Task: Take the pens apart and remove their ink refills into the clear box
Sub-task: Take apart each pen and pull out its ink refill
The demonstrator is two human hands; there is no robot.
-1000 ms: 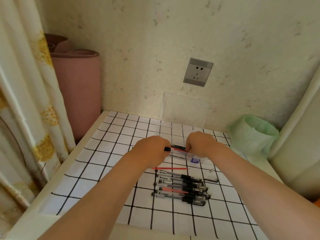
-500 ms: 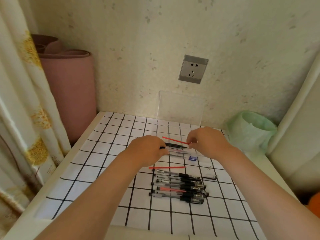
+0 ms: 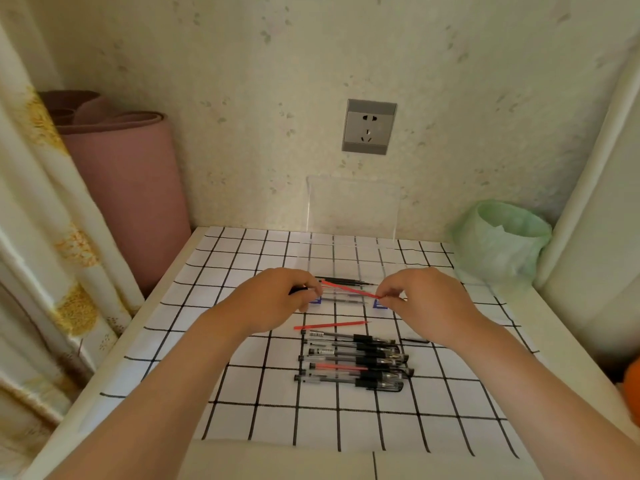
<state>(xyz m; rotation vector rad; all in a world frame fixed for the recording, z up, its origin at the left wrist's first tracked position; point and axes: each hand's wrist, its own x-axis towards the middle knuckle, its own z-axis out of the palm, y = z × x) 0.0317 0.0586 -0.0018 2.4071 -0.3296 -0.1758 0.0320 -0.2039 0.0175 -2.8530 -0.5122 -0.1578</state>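
Hands apart over clear box (image 3: 346,261), left hand (image 3: 273,301) gripping pen barrel (image 3: 298,291), right hand (image 3: 427,299) pinching red refill (image 3: 349,291), labels on pens (image 3: 353,362) unreadable

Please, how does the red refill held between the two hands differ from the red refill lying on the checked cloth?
The held refill is in the air over the clear box, pinched by the right hand, near the pen body in the left hand; the lying refill rests on the cloth, untouched. The held refill slopes down to the right; the lying refill rises slightly to the right. Both are thin and red.
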